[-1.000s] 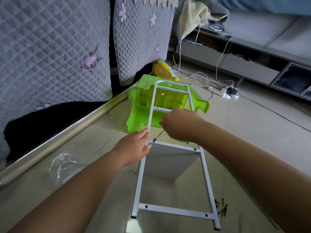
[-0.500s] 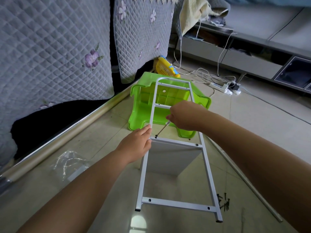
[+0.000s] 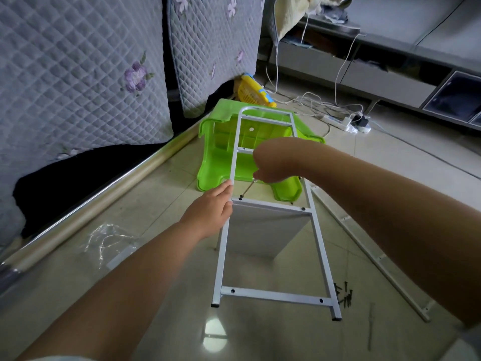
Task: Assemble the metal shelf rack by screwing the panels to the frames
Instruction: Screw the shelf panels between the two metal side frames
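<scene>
A white metal ladder-shaped frame lies over the floor, its far end resting on a green plastic stool. A white panel hangs under the frame's middle crossbar. My left hand grips the frame's left rail at that crossbar. My right hand is shut on a screwdriver, whose tip sits on a screw at the crossbar's left hole. The handle is hidden in my fist.
Several black screws lie on the floor by the frame's near right foot. A loose white rail lies to the right. A crumpled plastic bag sits left. A quilted sofa cover, a power strip and cables stand beyond.
My right hand has lifted and shifted away from me along the frame, tilting the screwdriver. The view has moved a little closer. My left hand keeps its grip on the rail.
</scene>
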`<control>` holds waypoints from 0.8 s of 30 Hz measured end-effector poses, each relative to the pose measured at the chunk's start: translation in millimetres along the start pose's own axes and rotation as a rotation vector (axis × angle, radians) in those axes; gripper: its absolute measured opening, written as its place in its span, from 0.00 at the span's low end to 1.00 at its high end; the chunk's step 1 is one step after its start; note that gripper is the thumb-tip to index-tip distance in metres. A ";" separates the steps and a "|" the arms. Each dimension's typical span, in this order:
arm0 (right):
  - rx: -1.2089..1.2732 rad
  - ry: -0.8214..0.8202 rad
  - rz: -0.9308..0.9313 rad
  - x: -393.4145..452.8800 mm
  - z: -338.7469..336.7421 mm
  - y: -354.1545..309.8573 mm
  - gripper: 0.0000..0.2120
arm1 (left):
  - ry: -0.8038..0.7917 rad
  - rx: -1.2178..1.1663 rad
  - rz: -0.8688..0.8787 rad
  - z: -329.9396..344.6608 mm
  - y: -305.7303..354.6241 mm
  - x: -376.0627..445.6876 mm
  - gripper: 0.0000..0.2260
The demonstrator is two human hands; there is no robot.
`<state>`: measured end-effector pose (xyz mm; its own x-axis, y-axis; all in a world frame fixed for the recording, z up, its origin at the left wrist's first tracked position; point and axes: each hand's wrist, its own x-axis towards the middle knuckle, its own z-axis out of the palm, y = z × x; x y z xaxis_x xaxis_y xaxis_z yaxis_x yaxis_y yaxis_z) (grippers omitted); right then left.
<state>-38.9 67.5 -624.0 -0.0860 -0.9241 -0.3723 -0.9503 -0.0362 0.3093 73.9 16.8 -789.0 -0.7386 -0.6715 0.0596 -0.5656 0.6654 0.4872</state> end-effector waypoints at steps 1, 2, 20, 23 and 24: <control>0.024 -0.076 0.015 3.4 -1.3 1.6 0.16 | 0.008 -0.017 -0.002 1.5 -0.4 -0.6 0.21; 0.069 -0.147 0.040 6.1 -2.7 3.5 0.19 | 0.008 -0.022 -0.002 2.3 -0.9 -1.0 0.21; 0.155 0.198 -0.047 12.6 37.5 11.7 0.12 | 0.027 -0.059 0.004 3.4 -2.5 0.9 0.21; 0.245 0.081 0.009 10.3 62.7 18.8 0.15 | 0.031 -0.045 0.021 1.9 -2.4 1.8 0.21; 0.276 0.066 0.016 7.6 71.1 21.5 0.14 | 0.040 -0.040 0.030 2.1 -2.7 2.2 0.21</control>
<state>-81.2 86.8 -682.4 -0.0901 -0.9470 -0.3084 -0.9953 0.0749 0.0610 73.0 14.3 -792.0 -0.7393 -0.6645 0.1090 -0.5277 0.6723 0.5192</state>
